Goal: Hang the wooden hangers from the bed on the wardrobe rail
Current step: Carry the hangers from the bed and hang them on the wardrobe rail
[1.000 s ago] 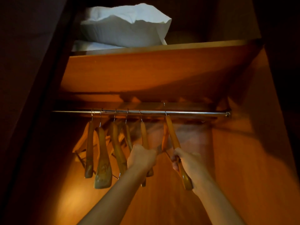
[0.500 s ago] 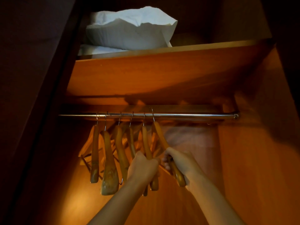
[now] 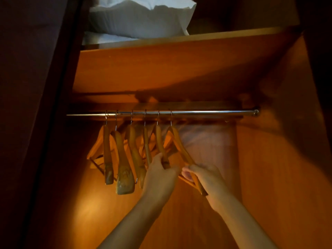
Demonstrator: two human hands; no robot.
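- Sliding leftward along the wardrobe rail (image 3: 206, 112) over the last second, the rightmost hanger (image 3: 181, 150) is now hanging just beside its neighbour, where a wider gap was showing before.
- The right hand (image 3: 206, 177) is gripping that hanger low on its near arm, with its fingers (image 3: 188, 174) curling round the wood.
- The left hand (image 3: 159, 182) is gripping the fifth hanger (image 3: 159, 141) in the same way, its fingers closing round the lower end of the near arm.
- All six wooden hangers are hanging by their metal hooks on the left half of the rail, the other four hangers (image 3: 120, 150) being untouched. The bed is lying out of view, so I cannot tell whether more are waiting there.
- Each hanger is looking stiff and fairly light, with smooth finished wood that is probably a little slippery. It is free to swing on its thin hook, so holding it near the neck would be steadying it better than holding an arm's end.
- Their long axes are running front to back, across the rail, with the near ends pointing down towards the person. The rightmost one is slanting rightward at its near end.
- A white pillow (image 3: 140, 17) is lying on the shelf (image 3: 179, 60) above the rail.
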